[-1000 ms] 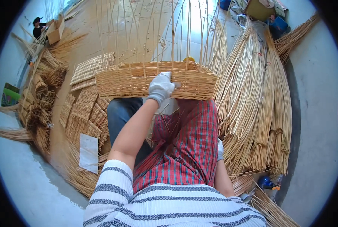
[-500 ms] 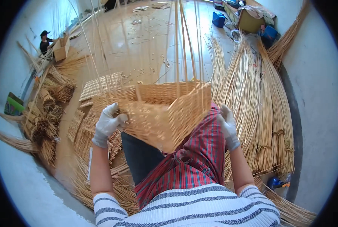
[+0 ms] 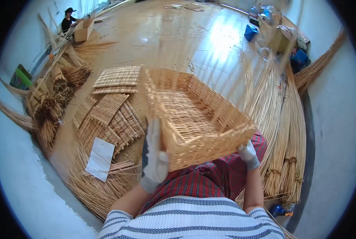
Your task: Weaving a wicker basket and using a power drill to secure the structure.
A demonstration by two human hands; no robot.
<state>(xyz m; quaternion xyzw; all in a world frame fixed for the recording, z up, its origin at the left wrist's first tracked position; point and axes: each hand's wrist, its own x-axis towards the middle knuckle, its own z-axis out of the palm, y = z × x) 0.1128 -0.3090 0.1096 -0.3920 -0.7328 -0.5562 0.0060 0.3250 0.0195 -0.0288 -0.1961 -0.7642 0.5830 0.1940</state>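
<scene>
A rectangular wicker basket (image 3: 202,153), woven of tan strands, is held tilted above my lap, its woven bottom showing inside. Long loose stakes rise from its rim, smeared by motion. My left hand (image 3: 156,163), in a whitish glove, lies against the outer left wall with fingers stretched up along it and the thumb near the front corner. At the near right corner my right hand (image 3: 248,155), also gloved, grips the basket from outside and below; part of its fingers is hidden behind the weave.
Woven panels (image 3: 110,109) and a white sheet (image 3: 100,158) lie on the floor at left. Tied bundles of strands (image 3: 52,99) line the left wall, and long bundles (image 3: 281,131) the right. A seated person (image 3: 67,20) is at the far left beside a box (image 3: 83,31).
The basket has turned and tilted, showing more of its inside. My left hand has moved right and lower, onto the side wall. The right hand now touches the near right corner.
</scene>
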